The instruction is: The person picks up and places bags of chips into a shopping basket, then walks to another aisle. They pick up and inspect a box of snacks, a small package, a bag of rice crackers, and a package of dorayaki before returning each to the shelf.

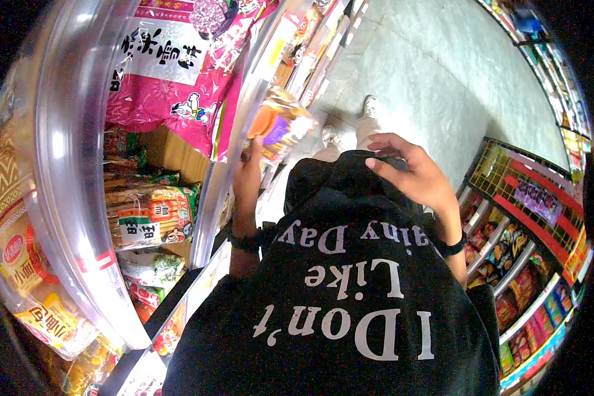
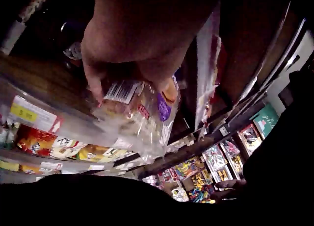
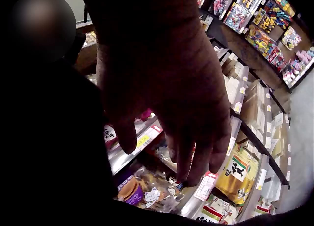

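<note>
In the head view my left hand is at the shelf edge on the left, gripping a clear plastic snack bag with an orange and purple label. Up close in the left wrist view, fingers and thumb pinch the top of this bag, beside its white barcode sticker. Its contents look brownish through the crinkled film. My right hand hovers before the black shirt, fingers loosely bent and holding nothing. From the right wrist that hand appears dark, with its fingers hanging down over the shelves behind.
A large pink snack bag lies on the upper shelf behind a clear plastic rail. Beneath are packs of sausage-like sticks. On the right stands a black wire rack with colourful packets. Grey floor tiles stretch ahead.
</note>
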`<action>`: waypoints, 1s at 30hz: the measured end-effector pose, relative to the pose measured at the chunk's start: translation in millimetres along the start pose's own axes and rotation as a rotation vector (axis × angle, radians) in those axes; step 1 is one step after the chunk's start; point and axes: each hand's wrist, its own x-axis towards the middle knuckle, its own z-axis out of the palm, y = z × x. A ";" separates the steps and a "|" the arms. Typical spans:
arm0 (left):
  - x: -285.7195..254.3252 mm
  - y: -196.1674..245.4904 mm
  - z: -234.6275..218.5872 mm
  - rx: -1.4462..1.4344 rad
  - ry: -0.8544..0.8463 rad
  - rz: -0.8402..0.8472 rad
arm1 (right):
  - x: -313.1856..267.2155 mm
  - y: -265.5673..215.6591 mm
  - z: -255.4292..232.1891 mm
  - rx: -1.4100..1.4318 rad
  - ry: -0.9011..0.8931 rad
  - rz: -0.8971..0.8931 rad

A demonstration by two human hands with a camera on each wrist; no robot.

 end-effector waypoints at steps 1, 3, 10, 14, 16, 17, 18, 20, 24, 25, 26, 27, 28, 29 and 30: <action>3.5 -15.6 -3.6 -0.022 0.125 0.000 | 1.0 -0.1 0.6 -0.033 -0.010 -0.008; 5.9 -33.0 -9.3 0.038 0.265 0.029 | 4.1 -1.8 0.2 -0.022 -0.005 -0.026; -3.0 -48.8 -27.0 0.336 0.366 0.050 | 16.3 -7.1 2.6 -0.003 0.019 -0.114; -10.1 -39.6 -27.4 0.439 0.315 -0.001 | 19.8 -9.8 4.8 -0.001 0.001 -0.109; -3.9 -58.4 -22.3 0.357 0.435 0.092 | 20.5 -10.4 5.1 0.015 -0.007 -0.093; -0.3 -70.6 -19.2 0.274 0.553 0.186 | 20.9 -10.2 5.3 0.014 -0.007 -0.093; 4.3 -86.4 -19.1 0.273 0.553 0.185 | 21.3 -9.7 5.7 0.010 -0.004 -0.091; 12.5 -110.7 -22.2 0.280 0.511 0.106 | 21.6 -8.0 6.4 0.004 0.001 -0.087; 0.3 -90.6 -17.7 0.036 0.457 0.075 | 23.0 -4.1 7.2 -0.031 0.013 -0.087; 13.2 -124.8 -15.2 -0.064 0.514 0.088 | 23.5 -4.2 7.1 -0.034 0.011 -0.082; 21.0 -143.2 -14.7 -0.165 0.571 0.100 | 23.6 -5.3 7.6 -0.033 0.014 -0.083; 17.3 -131.9 -10.8 -0.164 0.569 0.102 | 23.5 -6.7 8.0 -0.037 0.018 -0.082; 8.2 -110.7 -2.9 -0.207 0.644 0.185 | 23.5 -7.6 8.4 -0.042 0.022 -0.081; 2.3 -98.7 1.0 -0.250 0.718 0.268 | 23.8 -7.9 9.1 -0.041 0.023 -0.081; 5.1 -111.1 -2.6 -0.250 0.718 0.268 | 24.3 -8.0 10.0 -0.053 0.014 -0.084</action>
